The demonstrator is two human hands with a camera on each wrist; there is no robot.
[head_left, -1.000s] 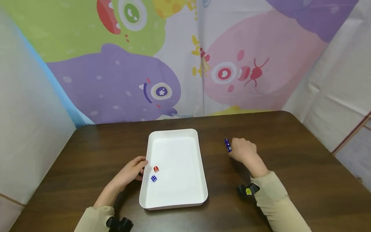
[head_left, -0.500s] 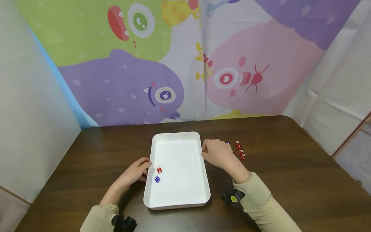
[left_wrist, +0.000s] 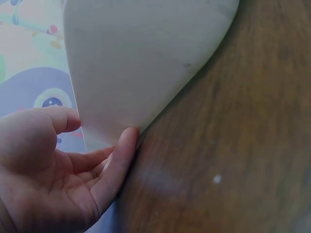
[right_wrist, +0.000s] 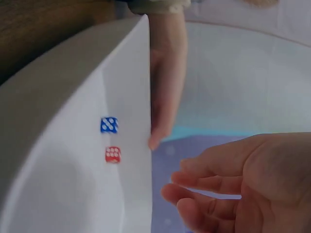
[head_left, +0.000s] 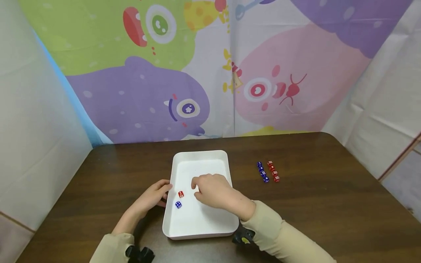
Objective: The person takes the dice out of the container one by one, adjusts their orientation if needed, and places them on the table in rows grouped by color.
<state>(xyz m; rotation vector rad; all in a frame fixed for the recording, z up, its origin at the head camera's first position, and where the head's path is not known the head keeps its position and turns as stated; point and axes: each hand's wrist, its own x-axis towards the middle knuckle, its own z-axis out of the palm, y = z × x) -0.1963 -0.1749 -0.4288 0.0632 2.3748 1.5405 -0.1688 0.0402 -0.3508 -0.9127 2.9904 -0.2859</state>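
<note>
In the head view, a white tray (head_left: 200, 223) lies on the table with a red die (head_left: 181, 194) and a blue die (head_left: 178, 204) near its left wall. My left hand (head_left: 152, 197) holds that wall from outside; the left wrist view shows the thumb at the rim and fingers at the lower edge of the tray (left_wrist: 141, 63). Over the middle of the tray hovers my right hand (head_left: 213, 191), just right of both dice. Its fingers (right_wrist: 209, 182) are loosely bent, thumb and fingertips apart, with nothing visible between them.
To the right of the tray, a row of several blue dice (head_left: 263, 172) runs beside a row of several red dice (head_left: 273, 171) on the dark wooden table (head_left: 322, 204). A cartoon-print cloth (head_left: 148, 98) hangs behind the table's far edge.
My right hand has moved left from beside the dice rows, across the tray's right rim, to above its middle. Both rows are now uncovered. The left hand keeps its place at the tray.
</note>
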